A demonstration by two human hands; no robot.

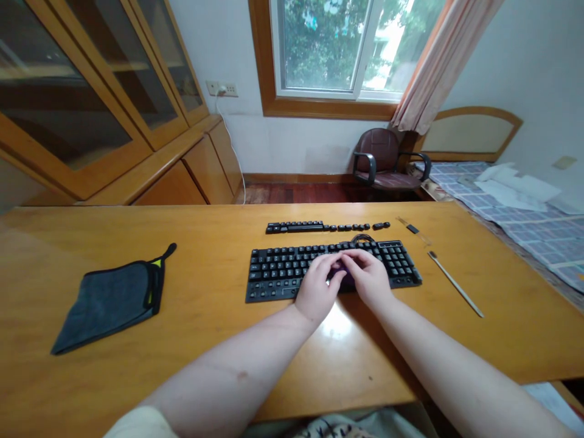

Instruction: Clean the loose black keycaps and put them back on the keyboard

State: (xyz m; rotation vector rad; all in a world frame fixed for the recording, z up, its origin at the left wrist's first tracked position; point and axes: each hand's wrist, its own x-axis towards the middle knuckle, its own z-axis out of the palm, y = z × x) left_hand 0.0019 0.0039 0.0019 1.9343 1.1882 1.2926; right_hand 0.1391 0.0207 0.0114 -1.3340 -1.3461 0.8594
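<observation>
A black keyboard (pixel 274 266) lies across the middle of the desk, bare key stems showing along its lower left rows. Over its centre, my left hand (pixel 320 283) and my right hand (pixel 366 277) meet with fingertips pinched together. Between them shows a small dark purple thing (pixel 348 277), mostly hidden by the fingers; its kind I cannot make out. Behind the keyboard, removed keycaps (pixel 301 227) are lined up in a row. To the right lie a keycap puller (pixel 412 229) with wire loops and a thin brush (pixel 455 284).
On the left of the wooden desk (pixel 205 377) lies a folded grey cloth (pixel 112 298) with black edging and a loop. A cable (pixel 364 237) is coiled behind the keyboard. Beyond the desk stand a chair (pixel 379 152), a bed (pixel 511 225) and glass-door cabinets (pixel 114 67).
</observation>
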